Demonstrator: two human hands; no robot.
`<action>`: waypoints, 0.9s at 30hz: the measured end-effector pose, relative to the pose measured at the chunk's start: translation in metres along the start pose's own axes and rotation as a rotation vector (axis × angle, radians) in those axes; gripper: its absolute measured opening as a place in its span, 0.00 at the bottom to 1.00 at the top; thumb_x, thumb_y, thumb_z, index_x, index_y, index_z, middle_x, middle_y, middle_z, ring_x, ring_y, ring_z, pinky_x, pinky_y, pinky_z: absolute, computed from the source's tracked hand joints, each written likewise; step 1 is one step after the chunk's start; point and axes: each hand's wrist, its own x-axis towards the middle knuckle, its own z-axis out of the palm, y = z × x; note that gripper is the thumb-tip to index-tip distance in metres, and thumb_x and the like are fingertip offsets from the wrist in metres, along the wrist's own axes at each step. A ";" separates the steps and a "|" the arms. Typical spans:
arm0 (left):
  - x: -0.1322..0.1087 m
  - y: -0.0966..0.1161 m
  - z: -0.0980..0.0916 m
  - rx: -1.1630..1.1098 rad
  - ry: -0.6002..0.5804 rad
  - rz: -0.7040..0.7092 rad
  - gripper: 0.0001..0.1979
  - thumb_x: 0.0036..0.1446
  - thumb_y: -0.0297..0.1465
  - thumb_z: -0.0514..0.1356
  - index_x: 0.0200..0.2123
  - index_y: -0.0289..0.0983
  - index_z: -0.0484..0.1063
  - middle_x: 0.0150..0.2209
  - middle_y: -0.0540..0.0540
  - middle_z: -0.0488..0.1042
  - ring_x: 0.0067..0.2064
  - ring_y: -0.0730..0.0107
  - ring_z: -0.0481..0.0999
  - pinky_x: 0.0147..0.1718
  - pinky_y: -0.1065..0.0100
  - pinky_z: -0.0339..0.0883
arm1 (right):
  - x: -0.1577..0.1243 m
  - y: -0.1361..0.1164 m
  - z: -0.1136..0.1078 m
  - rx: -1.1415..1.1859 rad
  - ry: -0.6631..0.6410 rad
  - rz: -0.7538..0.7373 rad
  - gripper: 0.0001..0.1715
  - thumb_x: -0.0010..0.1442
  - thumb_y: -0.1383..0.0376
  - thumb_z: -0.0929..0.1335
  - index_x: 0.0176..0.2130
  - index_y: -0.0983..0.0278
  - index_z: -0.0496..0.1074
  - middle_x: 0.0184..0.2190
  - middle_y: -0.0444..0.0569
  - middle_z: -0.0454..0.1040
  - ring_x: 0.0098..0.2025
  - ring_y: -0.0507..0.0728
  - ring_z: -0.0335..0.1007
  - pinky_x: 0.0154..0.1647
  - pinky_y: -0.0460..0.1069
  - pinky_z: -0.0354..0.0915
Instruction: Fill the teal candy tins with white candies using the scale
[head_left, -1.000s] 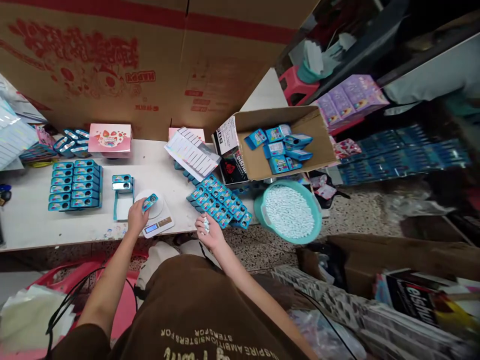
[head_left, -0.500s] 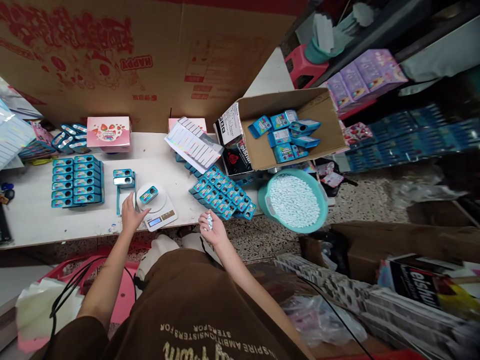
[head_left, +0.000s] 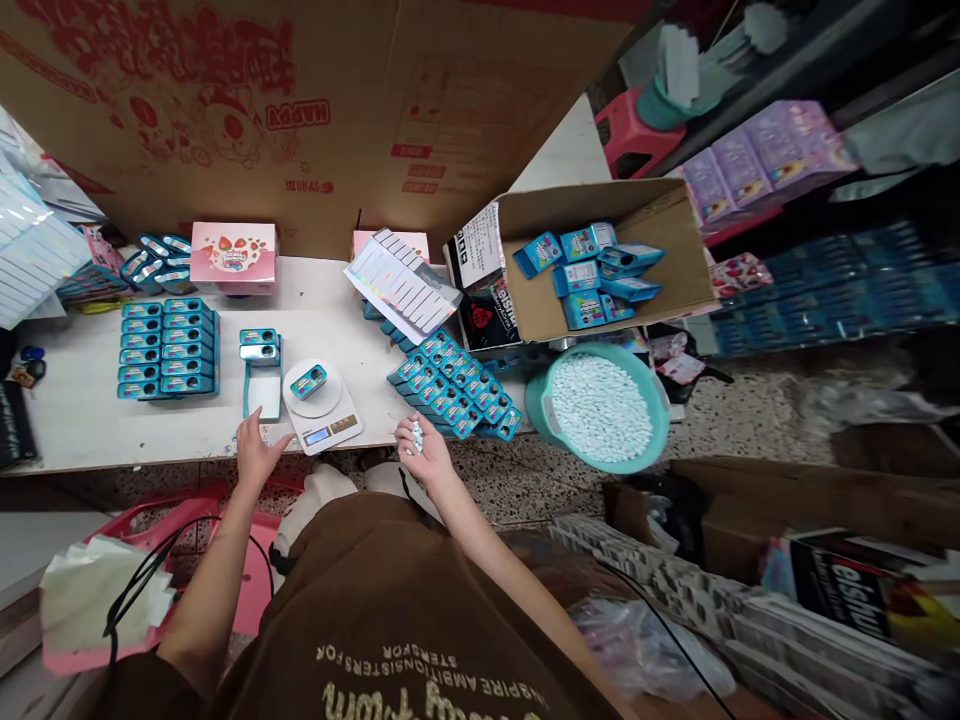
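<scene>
My left hand (head_left: 259, 450) is open at the table's front edge, thumb and fingers apart, just below a teal display tray (head_left: 263, 392). Two small teal tins (head_left: 258, 344) stand at the far end of that tray. Right of it is a white digital kitchen scale (head_left: 331, 430) with a lit display, too small to read. One teal tin (head_left: 308, 382) with a dark oval opening on top rests on its round plate. My right hand (head_left: 424, 456) is palm up, its fingers curled around small white tablets (head_left: 416, 434), beside a block of teal tins (head_left: 456, 378).
A teal tub (head_left: 661, 425) of white tablets stands at the right. Behind it, an open carton (head_left: 525, 310) holds several blue boxes. Filled trays of tins (head_left: 169, 350) and a pink box (head_left: 234, 255) sit at left. Label sheets (head_left: 401, 285) lie on the tins.
My left hand has drawn back from beside the scale toward the table's front edge and slightly left. My right hand stays nearly in place with the tablets. The view has shifted slightly.
</scene>
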 end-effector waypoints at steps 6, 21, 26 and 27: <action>0.000 -0.002 0.003 -0.001 -0.004 0.003 0.40 0.46 0.48 0.62 0.58 0.35 0.56 0.51 0.35 0.65 0.54 0.50 0.63 0.53 0.51 0.58 | -0.001 0.000 -0.002 -0.022 -0.024 -0.009 0.08 0.62 0.67 0.59 0.29 0.61 0.57 0.19 0.37 0.58 0.18 0.45 0.54 0.11 0.38 0.48; 0.007 0.034 -0.004 -0.078 0.025 0.050 0.24 0.52 0.44 0.59 0.48 0.35 0.64 0.44 0.39 0.69 0.48 0.55 0.67 0.49 0.56 0.62 | -0.003 0.000 -0.001 0.002 -0.031 -0.057 0.08 0.62 0.68 0.59 0.29 0.61 0.58 0.20 0.37 0.57 0.18 0.45 0.55 0.11 0.37 0.49; 0.013 0.082 -0.011 -0.168 0.068 0.113 0.16 0.56 0.40 0.56 0.45 0.37 0.66 0.42 0.42 0.70 0.47 0.59 0.68 0.49 0.58 0.61 | 0.016 0.005 0.018 0.070 -0.013 -0.036 0.11 0.64 0.67 0.57 0.29 0.63 0.59 0.21 0.39 0.61 0.20 0.45 0.58 0.12 0.35 0.51; 0.015 0.087 -0.010 -0.168 0.088 0.104 0.17 0.56 0.40 0.56 0.45 0.37 0.65 0.43 0.41 0.70 0.48 0.59 0.67 0.49 0.57 0.61 | 0.023 0.006 0.025 0.061 0.002 -0.027 0.12 0.64 0.66 0.57 0.29 0.63 0.59 0.21 0.40 0.61 0.20 0.45 0.59 0.12 0.35 0.50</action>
